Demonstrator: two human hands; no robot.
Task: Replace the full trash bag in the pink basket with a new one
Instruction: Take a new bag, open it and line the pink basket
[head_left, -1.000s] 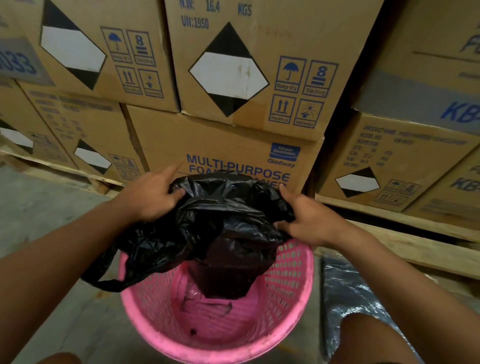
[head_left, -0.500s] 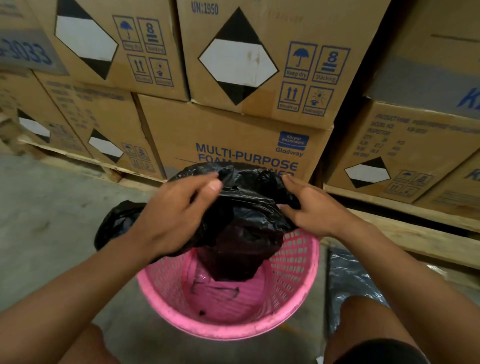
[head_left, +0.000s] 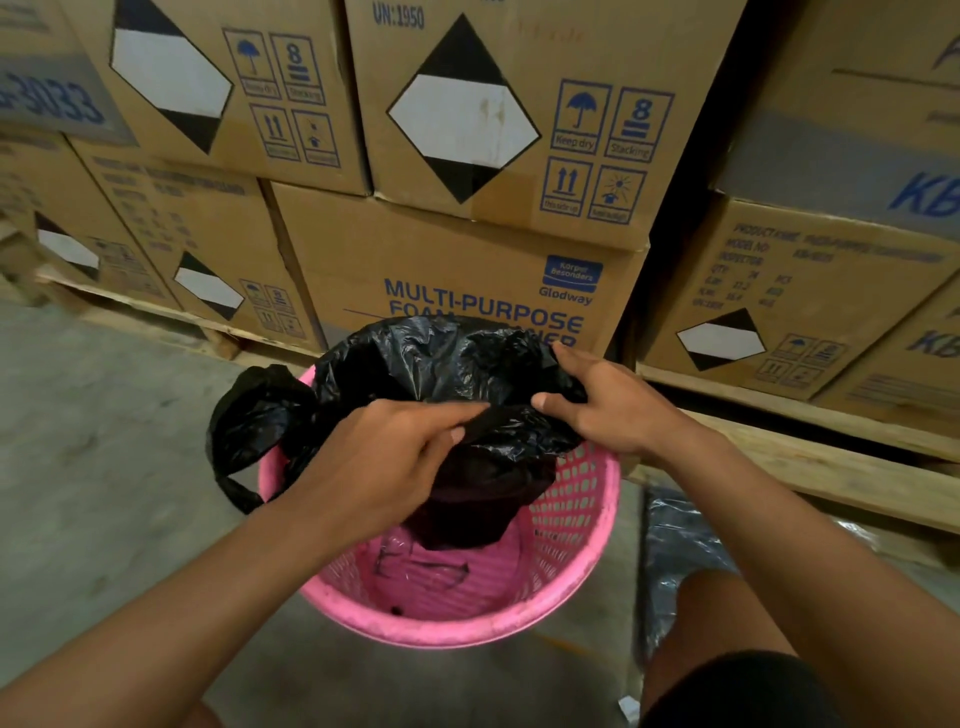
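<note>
Floor (head_left: 104, 467): grey concrete, running along the left side and under the basket.

Black trash bag (head_left: 410, 364): I hold it bunched over the far half of the pink basket. On the left, a loose fold spills over the basket's rim and hangs outside it. The bag's lower end dangles inside the basket, above its bottom.

Left hand (head_left: 374, 467): over the middle of the basket, with thumb and fingers pinching the near edge of the bag.

Pink basket (head_left: 571, 525): round with lattice walls, standing upright on the floor near the middle of the scene, just in front of the pallet. Dark scribbled marks show on its bare bottom.

Right hand (head_left: 613, 410): at the basket's far right rim, gripping the bag. The thumb presses the plastic from the near side and the fingers curl over the top of it.

Cardboard boxes (head_left: 457, 260): stacked in rows across the far side. The one right behind the basket reads "MULTI-PURPOSE", and its next line is partly hidden by the bag.

Wooden pallet (head_left: 831, 467): under the boxes, its edge running off to the right.

Crinkled shiny plastic (head_left: 675, 540): lies on the floor just right of the basket; I cannot tell what it is.

My knee (head_left: 727, 623): near right, in front of that plastic.
</note>
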